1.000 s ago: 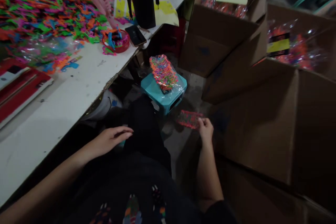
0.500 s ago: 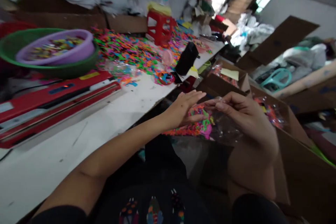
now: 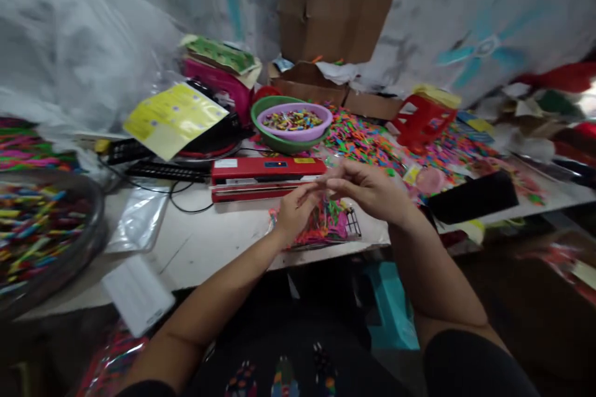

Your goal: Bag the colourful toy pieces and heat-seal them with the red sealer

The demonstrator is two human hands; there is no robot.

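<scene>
- The white surface (image 3: 205, 248) ran across the view, cluttered on every side.
- A heap of small bright plastic pieces (image 3: 367, 139) covered its far right part, around a red stool (image 3: 421, 121).
- A dark basin (image 3: 44, 229) of coloured sticks sat at the left edge.
- A green bowl (image 3: 274, 139) held a purple bowl (image 3: 294, 121) of mixed pieces, just behind the red sealing machine (image 3: 267, 175).
- A black flat object (image 3: 472, 201) lay to the right of the hands.
- The left hand (image 3: 295, 211) was curled on the top edge of a clear bag of coloured pieces (image 3: 326, 226), which rested at the near edge of the surface, just in front of the sealing machine.
- The right hand (image 3: 367, 189) met the left above the bag, fingers pinched on what seemed to be the same edge, though blur made the grip hard to judge.
</scene>
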